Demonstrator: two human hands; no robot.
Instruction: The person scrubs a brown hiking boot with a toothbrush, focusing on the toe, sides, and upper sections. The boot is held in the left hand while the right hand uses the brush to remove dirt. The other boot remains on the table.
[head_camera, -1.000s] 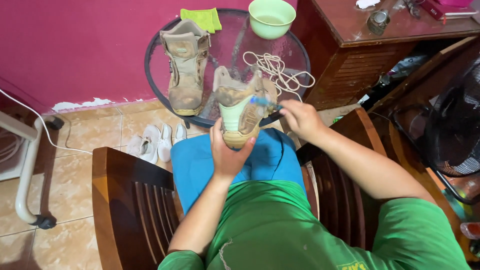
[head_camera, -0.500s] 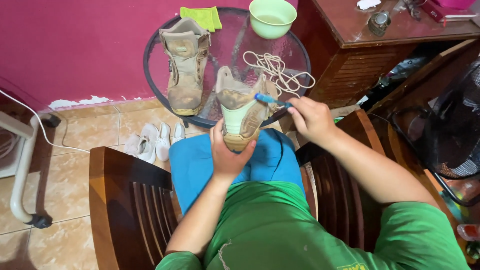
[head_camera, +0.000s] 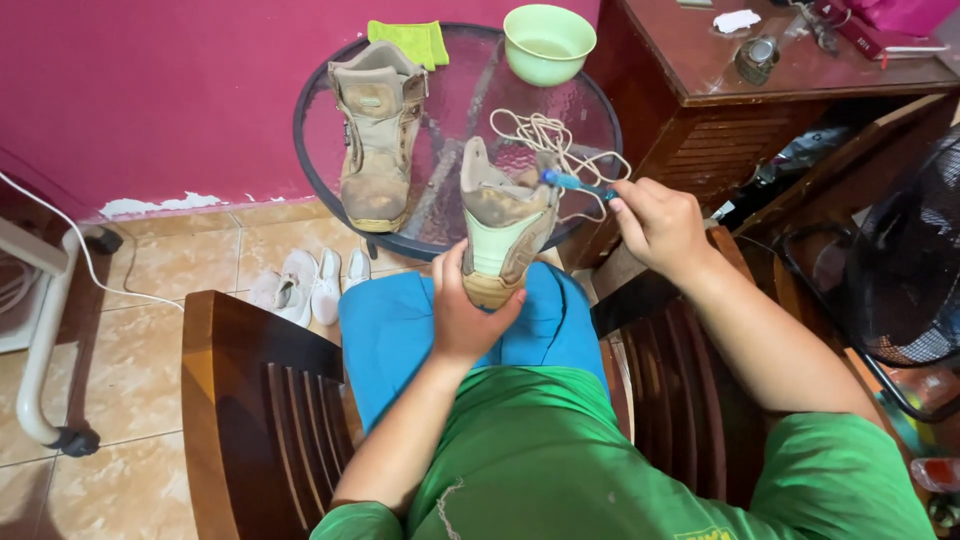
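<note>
The left hand (head_camera: 462, 318) is closed around the heel end of a worn tan boot (head_camera: 503, 228), holding it above the person's lap. The boot's long axis runs away from the body, heel and sole nearest the person, the open top tilted up and away toward the surface. The right hand (head_camera: 658, 222) is closed on a blue-handled brush (head_camera: 572, 183), whose head touches the upper right edge of the boot.

Just beyond stands a round glass surface (head_camera: 590, 110) with a dark rim. On it a second boot (head_camera: 375, 135) stands upright, toe toward the person, with a loose coil of pale laces (head_camera: 545, 135), a light green bowl (head_camera: 548, 42) and a yellow-green cloth (head_camera: 408, 40) near the far edge.

A magenta wall (head_camera: 150, 90) backs the surface; a dark wooden cabinet (head_camera: 720, 110) stands to its right. White shoes (head_camera: 300, 285) lie on the beige tiled floor (head_camera: 120, 360). The person sits on a dark wooden chair (head_camera: 260, 420).
</note>
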